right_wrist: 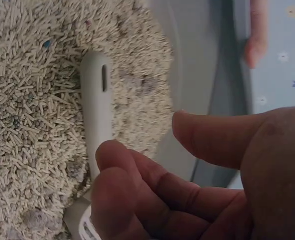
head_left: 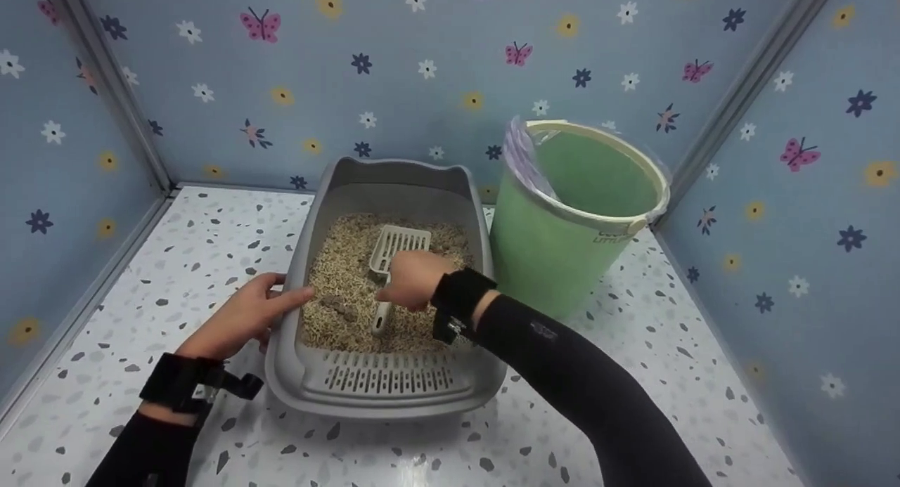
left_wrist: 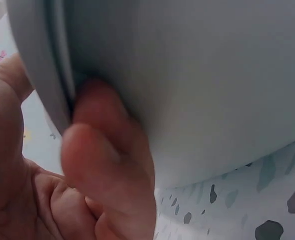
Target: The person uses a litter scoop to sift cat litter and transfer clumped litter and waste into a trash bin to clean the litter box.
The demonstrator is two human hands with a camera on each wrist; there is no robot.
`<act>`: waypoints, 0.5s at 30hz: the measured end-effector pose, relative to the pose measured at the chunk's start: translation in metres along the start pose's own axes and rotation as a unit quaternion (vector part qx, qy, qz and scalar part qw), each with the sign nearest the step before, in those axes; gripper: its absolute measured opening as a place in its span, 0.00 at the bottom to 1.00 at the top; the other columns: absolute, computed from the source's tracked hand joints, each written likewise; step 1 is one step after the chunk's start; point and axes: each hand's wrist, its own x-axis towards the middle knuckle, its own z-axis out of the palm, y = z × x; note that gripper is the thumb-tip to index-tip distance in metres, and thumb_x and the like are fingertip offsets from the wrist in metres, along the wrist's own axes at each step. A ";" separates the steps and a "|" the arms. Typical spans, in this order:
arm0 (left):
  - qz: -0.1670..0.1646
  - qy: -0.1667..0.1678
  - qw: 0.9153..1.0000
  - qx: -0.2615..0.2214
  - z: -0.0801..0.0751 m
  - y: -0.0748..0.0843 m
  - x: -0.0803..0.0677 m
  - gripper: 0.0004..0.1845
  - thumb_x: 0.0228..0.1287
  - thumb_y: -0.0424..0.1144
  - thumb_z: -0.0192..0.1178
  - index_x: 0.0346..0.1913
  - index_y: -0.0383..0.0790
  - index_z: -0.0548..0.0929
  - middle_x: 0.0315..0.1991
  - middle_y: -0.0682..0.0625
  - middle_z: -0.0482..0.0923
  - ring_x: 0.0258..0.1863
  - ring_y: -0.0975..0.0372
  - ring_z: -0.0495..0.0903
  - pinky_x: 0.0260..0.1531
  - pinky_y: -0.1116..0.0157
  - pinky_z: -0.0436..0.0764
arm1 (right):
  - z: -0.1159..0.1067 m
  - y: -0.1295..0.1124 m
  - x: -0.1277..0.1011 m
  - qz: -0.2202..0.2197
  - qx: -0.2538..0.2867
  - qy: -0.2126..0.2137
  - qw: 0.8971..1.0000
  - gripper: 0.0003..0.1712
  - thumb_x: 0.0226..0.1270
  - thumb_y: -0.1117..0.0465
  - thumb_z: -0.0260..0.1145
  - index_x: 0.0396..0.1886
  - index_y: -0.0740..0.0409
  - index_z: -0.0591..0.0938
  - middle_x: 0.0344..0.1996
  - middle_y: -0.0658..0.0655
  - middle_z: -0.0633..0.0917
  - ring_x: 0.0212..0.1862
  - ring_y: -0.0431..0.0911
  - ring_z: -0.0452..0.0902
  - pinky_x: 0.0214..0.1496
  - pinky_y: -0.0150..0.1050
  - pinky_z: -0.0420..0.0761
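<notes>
A grey litter box [head_left: 394, 406] filled with tan pellet litter [head_left: 344, 262] stands on the speckled tabletop. My left hand [head_left: 239, 318] grips its left rim, thumb over the top and fingertips [left_wrist: 85, 155] tucked under the lip. A pale slotted litter scoop [head_left: 382, 318] lies on the litter, its head toward the back. Over the scoop's handle is my right hand [head_left: 420, 280]. In the right wrist view, its fingers lie by the handle [right_wrist: 92, 105] with the thumb held well apart; whether they touch it I cannot tell. Dark clumps [head_left: 339, 308] lie in the litter at left.
Close to the box's right side stands a tall green bin [head_left: 548, 255] with a lilac bag [head_left: 524, 157] over its rim. Blue flower-patterned panels [head_left: 422, 86] enclose the back and both sides. The white speckled tabletop [head_left: 204, 262] extends around the box.
</notes>
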 end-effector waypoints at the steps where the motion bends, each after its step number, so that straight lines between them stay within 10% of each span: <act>1: -0.001 -0.002 1.000 -0.005 0.000 -0.001 0.000 0.53 0.81 0.63 0.65 0.85 0.26 0.53 0.54 0.29 0.82 0.32 0.48 0.90 0.27 0.51 0.92 | 0.003 -0.001 0.004 0.002 0.000 -0.003 1.000 0.35 0.84 0.43 0.69 0.12 0.46 0.74 0.12 0.48 0.78 0.17 0.43 0.74 0.25 0.37 0.73; 15: 0.001 0.001 1.000 -0.020 0.004 -0.005 0.001 0.48 0.83 0.61 0.64 0.82 0.27 0.58 0.41 0.38 0.83 0.23 0.59 0.81 0.17 0.64 0.81 | 0.036 0.007 0.034 0.027 0.004 0.022 0.999 0.34 0.80 0.41 0.71 0.11 0.43 0.74 0.09 0.44 0.72 0.13 0.41 0.69 0.21 0.37 0.71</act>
